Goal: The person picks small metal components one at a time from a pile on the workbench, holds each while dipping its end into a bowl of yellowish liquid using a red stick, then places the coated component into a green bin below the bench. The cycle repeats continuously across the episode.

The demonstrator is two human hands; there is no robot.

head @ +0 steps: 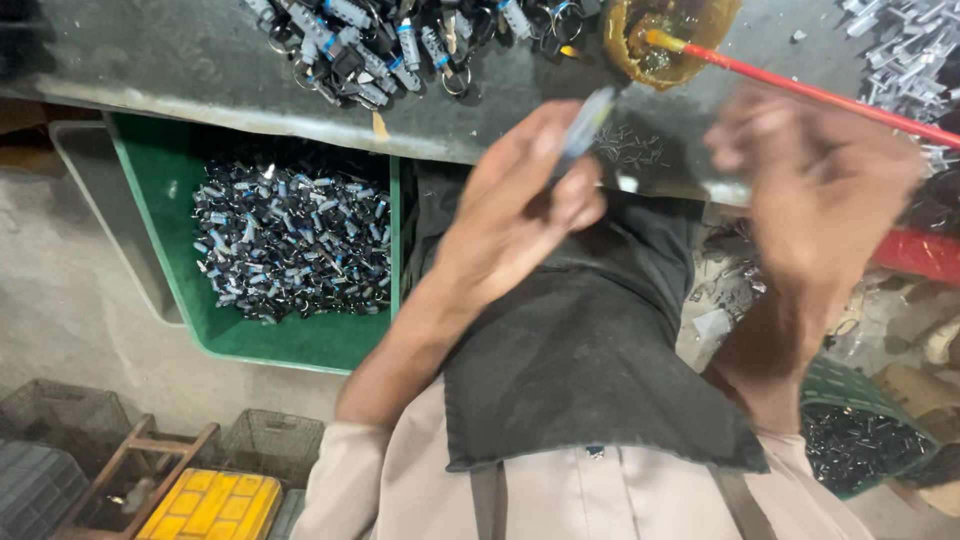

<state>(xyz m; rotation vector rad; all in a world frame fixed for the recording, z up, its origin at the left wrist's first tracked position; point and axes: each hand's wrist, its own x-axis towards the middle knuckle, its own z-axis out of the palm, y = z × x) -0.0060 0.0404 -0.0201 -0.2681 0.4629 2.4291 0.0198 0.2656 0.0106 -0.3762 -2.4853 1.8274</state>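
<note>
Bin (160, 215), left: green. Crate (212, 505), near left: yellow. Brush handle (820, 95), far right: red. Apron (580, 370): black. Surface (180, 60): dark grey.

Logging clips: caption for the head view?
Left hand holds a small grey part at the bench; blurred right hand alongside.

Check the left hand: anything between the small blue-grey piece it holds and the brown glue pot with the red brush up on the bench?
Nothing visible. The left hand pinches the blue-grey piece just below and left of the glue pot; only bare bench top lies between. The red brush leans out to the right, away from that path. The right hand is blurred, off to the side.
</note>
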